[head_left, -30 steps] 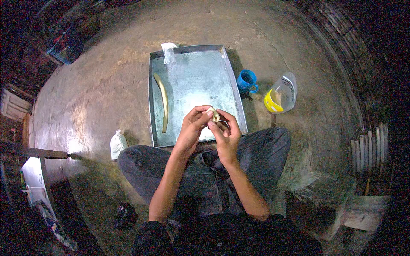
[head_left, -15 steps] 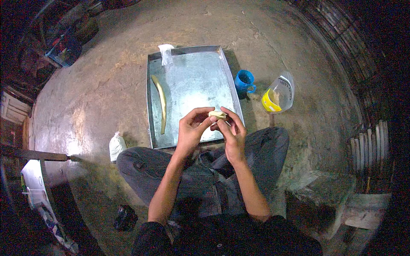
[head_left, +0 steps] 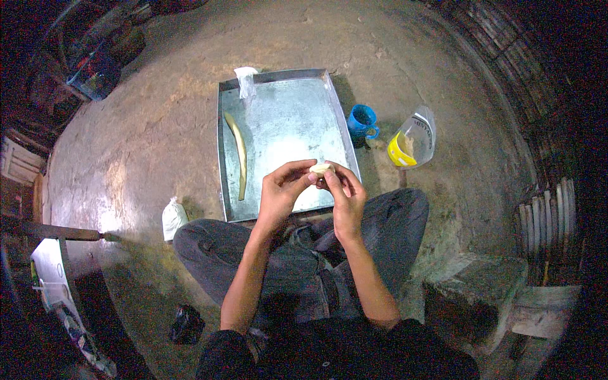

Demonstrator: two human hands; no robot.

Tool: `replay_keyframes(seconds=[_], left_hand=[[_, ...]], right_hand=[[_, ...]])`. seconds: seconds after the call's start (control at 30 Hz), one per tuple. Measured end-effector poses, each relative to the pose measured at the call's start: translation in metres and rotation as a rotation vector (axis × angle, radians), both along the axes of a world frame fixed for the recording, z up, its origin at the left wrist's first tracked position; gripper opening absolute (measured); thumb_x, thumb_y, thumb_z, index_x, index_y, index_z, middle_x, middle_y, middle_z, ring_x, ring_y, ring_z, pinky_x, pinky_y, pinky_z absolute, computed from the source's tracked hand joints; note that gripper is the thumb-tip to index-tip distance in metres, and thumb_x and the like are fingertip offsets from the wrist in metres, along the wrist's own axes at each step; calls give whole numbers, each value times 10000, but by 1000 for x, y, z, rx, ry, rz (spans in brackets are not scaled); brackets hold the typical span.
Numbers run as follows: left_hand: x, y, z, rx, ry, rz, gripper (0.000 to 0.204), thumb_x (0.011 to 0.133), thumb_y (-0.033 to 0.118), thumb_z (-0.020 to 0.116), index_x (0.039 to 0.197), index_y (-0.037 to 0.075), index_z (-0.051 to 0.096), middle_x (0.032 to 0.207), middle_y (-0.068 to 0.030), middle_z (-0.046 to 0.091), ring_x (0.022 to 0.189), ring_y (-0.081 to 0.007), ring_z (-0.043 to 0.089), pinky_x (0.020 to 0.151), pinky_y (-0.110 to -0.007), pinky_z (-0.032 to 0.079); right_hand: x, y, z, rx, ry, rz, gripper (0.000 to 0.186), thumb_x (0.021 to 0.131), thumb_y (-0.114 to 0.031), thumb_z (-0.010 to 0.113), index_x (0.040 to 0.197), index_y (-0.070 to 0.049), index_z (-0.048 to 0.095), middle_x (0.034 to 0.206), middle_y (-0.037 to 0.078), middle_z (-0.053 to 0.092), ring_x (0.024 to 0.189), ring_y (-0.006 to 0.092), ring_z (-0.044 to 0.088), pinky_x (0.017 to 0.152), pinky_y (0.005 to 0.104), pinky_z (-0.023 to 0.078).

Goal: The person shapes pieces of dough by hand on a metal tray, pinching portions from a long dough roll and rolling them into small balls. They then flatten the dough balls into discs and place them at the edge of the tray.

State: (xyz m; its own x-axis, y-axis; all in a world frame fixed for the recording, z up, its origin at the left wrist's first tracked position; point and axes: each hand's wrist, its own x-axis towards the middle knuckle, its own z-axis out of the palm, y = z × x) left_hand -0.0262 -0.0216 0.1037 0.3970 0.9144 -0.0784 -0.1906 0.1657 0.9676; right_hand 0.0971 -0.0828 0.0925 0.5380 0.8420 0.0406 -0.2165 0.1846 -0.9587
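Note:
Both my hands are raised over the near edge of a shallow metal tray [head_left: 291, 114] on the floor. Between their fingertips is a small pale lump of dough [head_left: 321, 169]. My left hand [head_left: 279, 195] pinches it from the left with thumb and fingers. From the right, my right hand [head_left: 348, 201] grips it, its thumb pressed on the near side. A long, slightly curved yellowish strip [head_left: 240, 152], seemingly of the same dough, lies along the tray's left side. Over the tray's far left rim hangs a small clear bag with white contents [head_left: 245, 75].
A blue mug [head_left: 361, 119] stands just right of the tray. Farther right is an open yellow-and-clear bag [head_left: 401, 151] with beige contents. A white bag [head_left: 173, 219] sits by my left knee, and a black plastic bag [head_left: 186, 323] lies behind it. A block [head_left: 478, 288] stands at right.
My fingers have shifted slightly around the dough, which now looks more rounded, with its earlier fold less visible. Both hands stay in nearly the same place.

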Motion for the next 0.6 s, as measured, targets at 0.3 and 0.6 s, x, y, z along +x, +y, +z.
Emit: replay_keyframes(seconds=[0.3,0.6], left_hand=[[0,0,1,52,48,29,286,952,87,698,1204,-46,680,1084,-146,731,965,-172,701,885,-298,564],[-11,12,-6,94,34,42,292,975,125,677,1217,-39,671,1038,-126,740,913,-155,704,857,-289,563]], right_hand=[[5,2,2,-68,107,143,351,929,-137,729,1231,20,645,1077,88,699,930,155,680,816,286,544],[16,2,12,-211,242,222,318,942,-133,700,1237,-23,662,1102,71,707,942,172,677,784,295,558]])
